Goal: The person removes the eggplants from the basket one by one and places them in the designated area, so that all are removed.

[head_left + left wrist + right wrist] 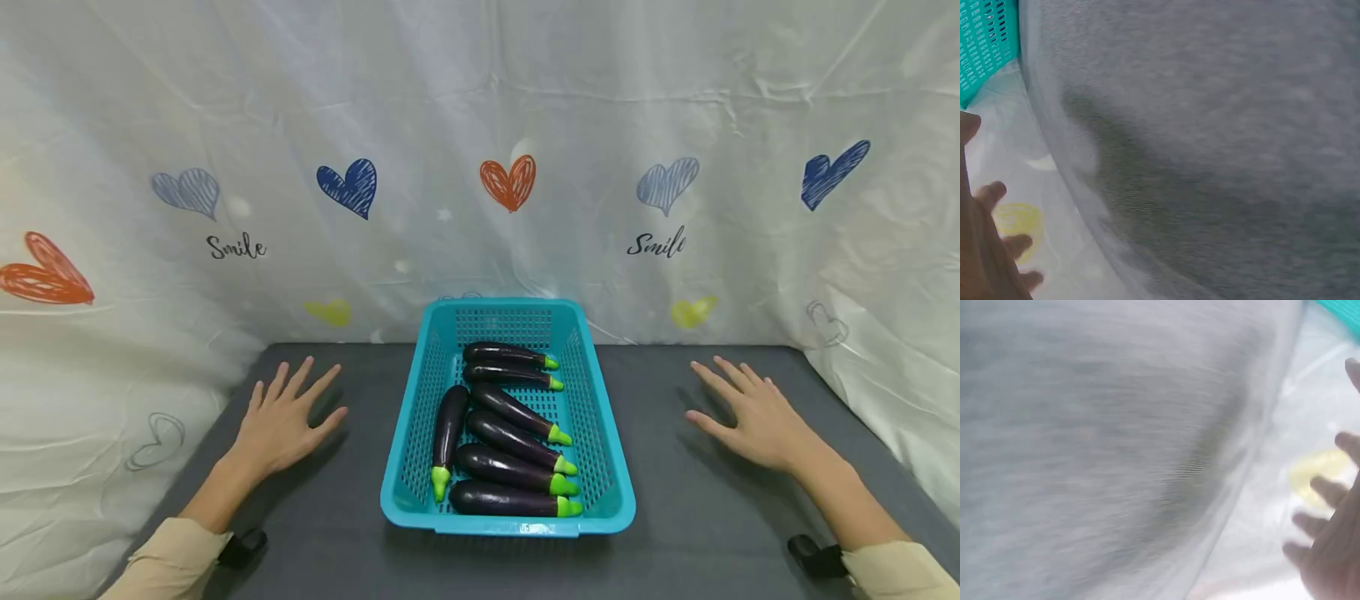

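A blue plastic basket [508, 525] with mesh walls stands mid-table and holds several dark purple eggplants [504, 498] with green caps. One eggplant [450, 425] lies lengthwise at the left; the others lie crosswise, stacked from back to front. To the left of the basket, my left hand [279, 427] hovers over the table, fingers spread and holding nothing. On the other side my right hand [761, 421] is likewise spread above the surface with nothing in it. Neither hand touches the basket. In each wrist view only part of the hand shows, at the frame's edge.
Under everything lies a dark grey tabletop [330, 533]. Behind it and at both sides hangs a whitish curtain [450, 67] printed with hearts and the word "Smile". A black strap [243, 548] sits by the left cuff, another strap [813, 557] by the right.
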`<state>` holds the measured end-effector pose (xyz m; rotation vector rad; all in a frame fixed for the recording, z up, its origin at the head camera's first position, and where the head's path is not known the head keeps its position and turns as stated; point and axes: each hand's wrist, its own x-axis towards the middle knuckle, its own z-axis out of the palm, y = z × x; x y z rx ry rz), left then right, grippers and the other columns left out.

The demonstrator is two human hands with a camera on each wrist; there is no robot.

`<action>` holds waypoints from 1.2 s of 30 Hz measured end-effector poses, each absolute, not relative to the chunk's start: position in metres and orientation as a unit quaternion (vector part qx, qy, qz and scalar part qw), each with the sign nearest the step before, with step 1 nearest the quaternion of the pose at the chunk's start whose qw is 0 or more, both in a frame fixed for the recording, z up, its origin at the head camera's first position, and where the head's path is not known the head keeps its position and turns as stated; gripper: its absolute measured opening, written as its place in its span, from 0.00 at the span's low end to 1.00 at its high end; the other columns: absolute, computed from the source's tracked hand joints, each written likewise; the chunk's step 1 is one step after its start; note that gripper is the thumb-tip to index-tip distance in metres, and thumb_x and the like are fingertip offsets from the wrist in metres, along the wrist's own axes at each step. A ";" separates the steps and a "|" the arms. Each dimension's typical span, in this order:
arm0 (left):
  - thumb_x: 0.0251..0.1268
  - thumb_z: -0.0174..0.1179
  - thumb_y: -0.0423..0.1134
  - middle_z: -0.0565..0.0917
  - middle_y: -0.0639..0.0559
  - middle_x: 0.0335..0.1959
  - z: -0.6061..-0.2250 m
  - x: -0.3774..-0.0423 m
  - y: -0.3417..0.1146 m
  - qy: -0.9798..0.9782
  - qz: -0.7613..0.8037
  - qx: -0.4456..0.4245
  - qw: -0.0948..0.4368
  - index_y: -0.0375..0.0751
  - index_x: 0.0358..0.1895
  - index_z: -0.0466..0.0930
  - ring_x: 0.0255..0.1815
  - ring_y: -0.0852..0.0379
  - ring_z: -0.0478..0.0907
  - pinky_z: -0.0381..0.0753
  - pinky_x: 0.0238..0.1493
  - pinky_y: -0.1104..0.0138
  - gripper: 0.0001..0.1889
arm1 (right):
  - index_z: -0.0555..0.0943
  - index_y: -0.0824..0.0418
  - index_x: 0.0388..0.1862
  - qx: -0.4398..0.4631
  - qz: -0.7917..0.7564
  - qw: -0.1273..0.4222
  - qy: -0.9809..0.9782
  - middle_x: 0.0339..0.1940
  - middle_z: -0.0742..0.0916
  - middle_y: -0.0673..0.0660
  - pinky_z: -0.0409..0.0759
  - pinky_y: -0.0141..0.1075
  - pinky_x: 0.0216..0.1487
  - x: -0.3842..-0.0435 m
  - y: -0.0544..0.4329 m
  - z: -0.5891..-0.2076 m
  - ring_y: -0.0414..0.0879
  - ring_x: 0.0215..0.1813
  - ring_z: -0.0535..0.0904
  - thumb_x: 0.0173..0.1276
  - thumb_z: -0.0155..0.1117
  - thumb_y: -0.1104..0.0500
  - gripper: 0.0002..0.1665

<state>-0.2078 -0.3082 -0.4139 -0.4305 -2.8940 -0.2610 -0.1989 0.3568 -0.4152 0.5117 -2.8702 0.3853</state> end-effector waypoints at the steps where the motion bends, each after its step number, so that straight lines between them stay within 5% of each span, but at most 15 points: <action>1: 0.75 0.55 0.61 0.55 0.33 0.79 -0.412 -0.209 -0.306 -0.977 -0.109 -0.153 0.099 0.49 0.81 0.58 0.76 0.26 0.49 0.47 0.66 0.29 0.38 | 0.60 0.57 0.82 0.179 0.155 0.098 -0.967 0.75 0.64 0.74 0.54 0.74 0.62 -0.201 0.357 -0.412 0.79 0.71 0.58 0.72 0.66 0.41 0.47; 6: 0.78 0.58 0.46 0.69 0.31 0.70 -0.400 -0.217 -0.295 -0.941 -0.267 -0.193 0.077 0.36 0.76 0.63 0.66 0.29 0.69 0.69 0.60 0.35 0.30 | 0.71 0.64 0.73 0.193 0.269 0.111 -0.937 0.66 0.76 0.69 0.74 0.60 0.56 -0.213 0.349 -0.395 0.68 0.61 0.76 0.73 0.69 0.54 0.35; 8: 0.79 0.58 0.43 0.73 0.33 0.67 -0.396 -0.221 -0.288 -0.918 -0.336 -0.200 0.069 0.36 0.75 0.64 0.62 0.32 0.75 0.73 0.57 0.39 0.28 | 0.74 0.65 0.70 0.197 0.307 0.119 -0.924 0.63 0.80 0.67 0.80 0.47 0.53 -0.219 0.344 -0.389 0.57 0.56 0.82 0.73 0.69 0.57 0.30; 13: 0.80 0.56 0.38 0.76 0.33 0.64 -0.388 -0.231 -0.265 -0.852 -0.479 -0.209 0.040 0.38 0.74 0.65 0.59 0.36 0.78 0.78 0.53 0.43 0.25 | 0.78 0.65 0.67 0.210 0.395 0.129 -0.885 0.59 0.84 0.66 0.77 0.23 0.46 -0.232 0.330 -0.377 0.31 0.52 0.80 0.75 0.66 0.61 0.23; 22: 0.77 0.57 0.31 0.72 0.25 0.65 -0.389 -0.243 -0.227 -0.807 -0.534 -0.252 0.012 0.30 0.74 0.63 0.60 0.31 0.76 0.79 0.51 0.41 0.27 | 0.82 0.64 0.59 0.196 0.482 0.117 -0.846 0.53 0.86 0.58 0.83 0.33 0.46 -0.246 0.304 -0.362 0.45 0.47 0.86 0.73 0.68 0.60 0.18; 36: 0.76 0.60 0.35 0.70 0.37 0.71 -0.404 -0.245 -0.207 -0.814 -0.517 -0.264 0.004 0.38 0.69 0.74 0.68 0.33 0.69 0.74 0.59 0.41 0.22 | 0.82 0.70 0.57 0.259 0.516 0.093 -0.811 0.52 0.85 0.65 0.84 0.35 0.45 -0.272 0.268 -0.345 0.46 0.48 0.86 0.72 0.68 0.65 0.17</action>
